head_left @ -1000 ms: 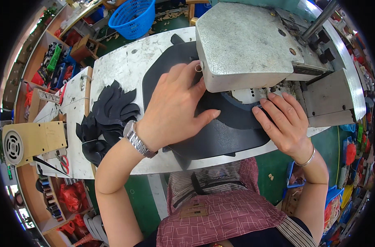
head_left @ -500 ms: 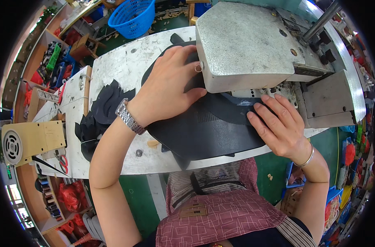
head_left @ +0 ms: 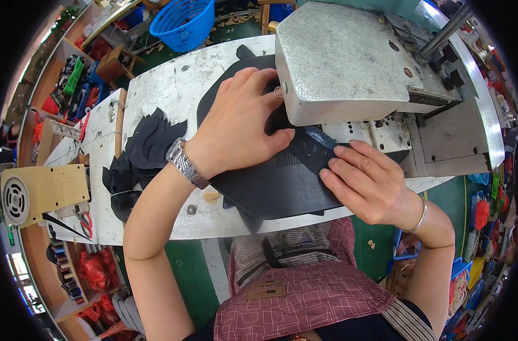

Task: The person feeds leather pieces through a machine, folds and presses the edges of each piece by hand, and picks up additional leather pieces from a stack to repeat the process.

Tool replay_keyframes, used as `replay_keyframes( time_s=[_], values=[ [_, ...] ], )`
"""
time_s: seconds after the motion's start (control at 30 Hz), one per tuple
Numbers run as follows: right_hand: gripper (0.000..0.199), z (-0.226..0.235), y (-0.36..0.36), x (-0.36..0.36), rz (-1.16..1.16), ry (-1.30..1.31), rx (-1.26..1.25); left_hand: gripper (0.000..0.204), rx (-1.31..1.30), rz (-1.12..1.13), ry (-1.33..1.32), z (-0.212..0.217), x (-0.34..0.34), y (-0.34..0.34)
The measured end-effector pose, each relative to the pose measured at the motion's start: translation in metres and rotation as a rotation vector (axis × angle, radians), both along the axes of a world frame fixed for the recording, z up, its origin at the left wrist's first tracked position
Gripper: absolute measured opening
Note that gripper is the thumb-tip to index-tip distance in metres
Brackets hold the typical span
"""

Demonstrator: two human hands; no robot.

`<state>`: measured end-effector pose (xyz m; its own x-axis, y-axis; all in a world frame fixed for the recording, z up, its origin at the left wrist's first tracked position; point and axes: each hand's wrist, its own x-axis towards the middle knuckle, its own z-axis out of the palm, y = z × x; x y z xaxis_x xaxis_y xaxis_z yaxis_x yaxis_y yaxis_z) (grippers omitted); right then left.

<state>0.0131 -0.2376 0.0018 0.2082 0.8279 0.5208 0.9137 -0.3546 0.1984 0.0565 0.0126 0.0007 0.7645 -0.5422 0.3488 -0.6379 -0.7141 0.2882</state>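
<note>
Black flexible sheet pieces lie layered on the white worktable, partly under the grey metal machine head. A smaller curved black piece, shiny along its upper edge, rests on top. My left hand, with a watch at the wrist, spreads over the black pieces beside the machine head; its thumb points right and some fingertips are partly hidden. On the right end of the curved piece, my right hand presses with its fingers stretched out; its thumb is hidden. The needle area is behind the machine head.
A pile of cut black pieces sits left of my left forearm. Further left are a cream motor-like box and red-handled scissors. A blue basket stands beyond the table. A round metal knob is near the front edge.
My right hand has moved left and slightly down, swinging the curved piece's right end with it. The left hand has shifted slightly right. More of the machine's metal plate shows.
</note>
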Motion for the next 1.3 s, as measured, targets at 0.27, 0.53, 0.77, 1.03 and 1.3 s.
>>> replay_keyframes(
  time_s=[0.27,0.53,0.77,1.03,1.3],
  values=[
    [0.029,-0.001,0.016,0.001,0.056,0.079,-0.018,0.040,-0.121,-0.098,-0.017,-0.015,0.024,0.005],
    [0.029,-0.006,0.023,0.005,0.090,0.163,0.031,0.044,-0.200,-0.022,-0.108,-0.015,0.021,0.002],
    [0.028,-0.006,0.025,0.009,0.068,0.251,0.048,0.036,-0.206,0.115,-0.298,-0.012,0.005,-0.004],
    [0.024,-0.012,0.023,0.008,0.029,0.269,0.115,0.038,-0.138,-0.235,-0.045,-0.007,-0.042,0.005],
    [0.023,-0.012,0.024,0.006,0.009,0.280,0.144,0.048,-0.032,-0.213,-0.018,-0.001,-0.042,0.007]
  ],
)
